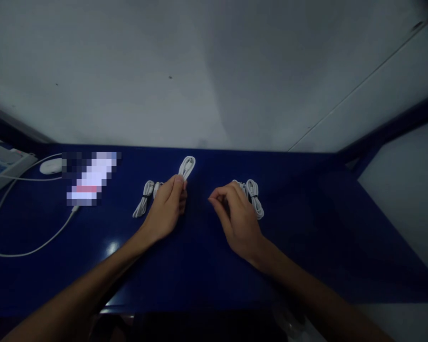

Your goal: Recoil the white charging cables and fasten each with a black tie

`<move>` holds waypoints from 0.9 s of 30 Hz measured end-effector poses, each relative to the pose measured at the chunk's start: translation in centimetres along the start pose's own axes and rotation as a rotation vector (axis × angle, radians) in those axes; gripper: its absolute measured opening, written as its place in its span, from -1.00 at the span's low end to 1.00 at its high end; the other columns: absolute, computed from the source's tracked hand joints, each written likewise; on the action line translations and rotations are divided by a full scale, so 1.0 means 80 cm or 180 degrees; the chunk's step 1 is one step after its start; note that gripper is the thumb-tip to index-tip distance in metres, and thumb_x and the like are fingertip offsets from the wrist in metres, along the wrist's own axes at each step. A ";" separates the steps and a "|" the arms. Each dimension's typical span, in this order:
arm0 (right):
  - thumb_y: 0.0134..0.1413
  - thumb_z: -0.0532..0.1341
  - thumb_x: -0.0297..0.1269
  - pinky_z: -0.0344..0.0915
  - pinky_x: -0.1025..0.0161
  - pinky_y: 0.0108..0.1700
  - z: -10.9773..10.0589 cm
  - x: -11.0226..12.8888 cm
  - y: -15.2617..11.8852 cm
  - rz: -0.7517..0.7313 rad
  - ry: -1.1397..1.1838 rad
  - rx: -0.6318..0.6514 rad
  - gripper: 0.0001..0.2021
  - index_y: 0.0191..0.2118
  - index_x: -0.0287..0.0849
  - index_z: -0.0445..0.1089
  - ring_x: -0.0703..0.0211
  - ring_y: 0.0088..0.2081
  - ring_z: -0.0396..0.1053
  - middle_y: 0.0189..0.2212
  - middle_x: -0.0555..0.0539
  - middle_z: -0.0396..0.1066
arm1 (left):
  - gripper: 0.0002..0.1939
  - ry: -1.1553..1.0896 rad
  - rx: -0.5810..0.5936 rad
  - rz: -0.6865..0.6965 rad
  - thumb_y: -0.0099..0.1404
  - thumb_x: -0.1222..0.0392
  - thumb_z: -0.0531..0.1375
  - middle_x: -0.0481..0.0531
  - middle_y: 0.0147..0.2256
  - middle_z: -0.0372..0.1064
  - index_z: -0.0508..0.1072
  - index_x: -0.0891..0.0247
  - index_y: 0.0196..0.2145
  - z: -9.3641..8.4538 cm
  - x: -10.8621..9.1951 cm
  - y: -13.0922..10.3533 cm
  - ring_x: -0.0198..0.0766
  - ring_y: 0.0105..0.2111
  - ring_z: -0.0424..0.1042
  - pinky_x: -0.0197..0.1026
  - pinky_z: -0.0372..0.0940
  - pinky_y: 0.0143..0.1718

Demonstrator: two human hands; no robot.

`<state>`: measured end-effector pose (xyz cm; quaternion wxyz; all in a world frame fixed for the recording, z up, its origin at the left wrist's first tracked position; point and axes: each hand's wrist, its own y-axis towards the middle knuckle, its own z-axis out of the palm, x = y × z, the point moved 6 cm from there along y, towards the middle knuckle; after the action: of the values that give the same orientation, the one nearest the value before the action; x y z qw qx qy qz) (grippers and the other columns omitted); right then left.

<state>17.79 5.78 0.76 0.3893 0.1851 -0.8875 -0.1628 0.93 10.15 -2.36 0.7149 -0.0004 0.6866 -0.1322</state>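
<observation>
My left hand [166,204] is closed on a coiled white cable [187,166], its thumb on top and the upper loops standing out beyond the fingers. Beside that hand lies a white cable bundle [143,199] with a black tie round its middle, and another bundle [157,188] is partly hidden behind the hand. My right hand [237,213] is closed in a pinch, thumb and forefinger tips together; whatever is between them is too small to make out. Just past its knuckles rests a tied white cable bundle [255,197], with more white cable partly covered by the hand.
On the left of the blue table [200,266] lies a blurred-out phone [93,180] with a charging cable [39,251] looping from it. A white rounded device [51,166] sits beside it, near a grey tray [7,166]. A pale wall [146,95] rises behind.
</observation>
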 end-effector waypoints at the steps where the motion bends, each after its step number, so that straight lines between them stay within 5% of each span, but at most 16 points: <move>1: 0.60 0.12 -0.36 0.43 0.16 -0.26 -0.005 0.000 0.000 0.0084 0.0248 -0.0134 -0.89 -0.07 -0.09 0.36 0.15 -0.28 0.42 -0.20 -0.07 0.41 | -0.59 -0.0058 0.0063 -0.0044 0.62 -0.18 0.09 -0.22 -0.47 -0.08 0.23 0.16 -0.28 0.003 0.000 -0.001 -0.41 -0.59 -0.09 -0.36 -0.11 -0.61; 13: 0.55 0.16 -0.40 0.41 0.15 -0.18 -0.004 0.000 0.000 0.0138 0.0713 -0.0244 -0.88 -0.10 -0.06 0.40 0.15 -0.24 0.40 -0.20 -0.03 0.43 | -0.56 -0.0540 0.0936 -0.0409 0.61 -0.20 0.13 -0.22 -0.47 -0.10 0.21 0.16 -0.30 0.046 0.013 -0.033 -0.40 -0.56 -0.13 -0.35 -0.12 -0.60; 27: 0.44 0.33 -0.41 0.52 0.14 -0.26 -0.016 0.010 -0.016 -0.0011 0.0849 -0.0982 -0.89 -0.11 -0.01 0.48 0.13 -0.23 0.53 -0.25 0.00 0.52 | -0.58 -0.1018 0.1354 -0.0484 0.63 -0.11 0.10 -0.20 -0.49 -0.07 0.25 0.18 -0.34 0.060 0.006 -0.042 -0.40 -0.57 -0.11 -0.34 0.02 -0.62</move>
<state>18.51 4.09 1.53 0.5268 0.1446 -0.7923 -0.2715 5.06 5.95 -1.97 0.7863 0.0773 0.5198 -0.3248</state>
